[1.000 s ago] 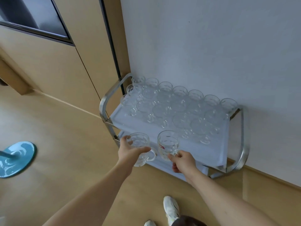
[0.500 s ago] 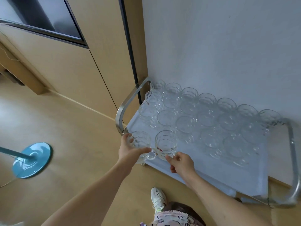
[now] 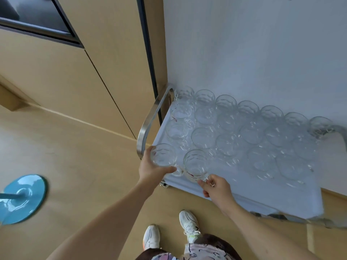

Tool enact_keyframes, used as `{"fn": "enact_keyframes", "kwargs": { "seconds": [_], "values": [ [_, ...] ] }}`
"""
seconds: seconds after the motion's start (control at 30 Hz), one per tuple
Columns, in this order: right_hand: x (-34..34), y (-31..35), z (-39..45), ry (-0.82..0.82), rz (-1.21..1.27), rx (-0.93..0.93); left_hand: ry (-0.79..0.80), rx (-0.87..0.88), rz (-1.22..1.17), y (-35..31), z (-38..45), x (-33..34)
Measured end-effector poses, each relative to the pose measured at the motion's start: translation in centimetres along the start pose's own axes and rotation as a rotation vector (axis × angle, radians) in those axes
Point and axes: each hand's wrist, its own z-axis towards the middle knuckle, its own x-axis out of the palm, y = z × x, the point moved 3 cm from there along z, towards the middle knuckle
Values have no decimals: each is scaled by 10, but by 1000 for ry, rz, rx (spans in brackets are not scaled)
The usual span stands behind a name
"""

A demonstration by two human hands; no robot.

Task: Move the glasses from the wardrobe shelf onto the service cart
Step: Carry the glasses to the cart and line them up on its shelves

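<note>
Your left hand (image 3: 151, 168) wraps its fingers around 1 glass mug (image 3: 163, 155) at the near-left corner of the service cart (image 3: 244, 196). Your right hand (image 3: 217, 188) pinches the handle of a second mug (image 3: 195, 163) just beside it. Both stand upright, mouths up, handles pointing toward you. Whether their bases touch the cart's white top is unclear. Behind them, rows of clear mugs (image 3: 244, 132) blur together, and the cart's right end is cut off.
</note>
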Motion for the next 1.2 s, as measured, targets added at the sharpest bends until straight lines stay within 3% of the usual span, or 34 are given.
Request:
{"fn": "enact_keyframes", "kwargs": {
  "seconds": [0.77, 1.2],
  "values": [
    [8, -9, 17, -112, 144, 94, 78, 83, 111, 7, 46, 8],
    [-4, 1, 30, -135, -73, 31, 207, 110, 169, 4, 51, 13]
  ]
}}
